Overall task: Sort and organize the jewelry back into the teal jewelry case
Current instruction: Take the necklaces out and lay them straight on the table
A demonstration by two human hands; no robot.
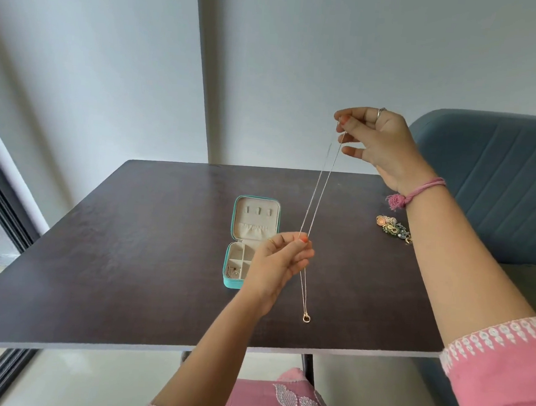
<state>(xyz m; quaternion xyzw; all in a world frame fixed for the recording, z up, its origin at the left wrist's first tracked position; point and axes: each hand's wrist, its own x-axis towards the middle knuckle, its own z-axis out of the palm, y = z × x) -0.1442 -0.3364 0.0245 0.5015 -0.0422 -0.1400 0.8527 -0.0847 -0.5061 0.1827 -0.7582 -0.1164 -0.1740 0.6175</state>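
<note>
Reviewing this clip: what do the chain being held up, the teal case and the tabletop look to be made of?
The chain looks like fine pale metal, thin and glinting, with a gold-toned ring pendant. The teal case seems to be faux leather outside, given its smooth shell, with a cream, velvet-like lining. The tabletop looks like dark wood-grain laminate over board, matte, with a pale edge.

Dark table [129, 256], pale walls [95, 64], blue-grey sofa [500, 174]

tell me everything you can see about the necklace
The necklace is a thin, pale, metallic-looking chain, doubled and stretched in the air above the table. The right hand pinches its top; the left hand pinches it lower down. Below hangs a small gold ring-shaped pendant, near the tabletop.
</note>
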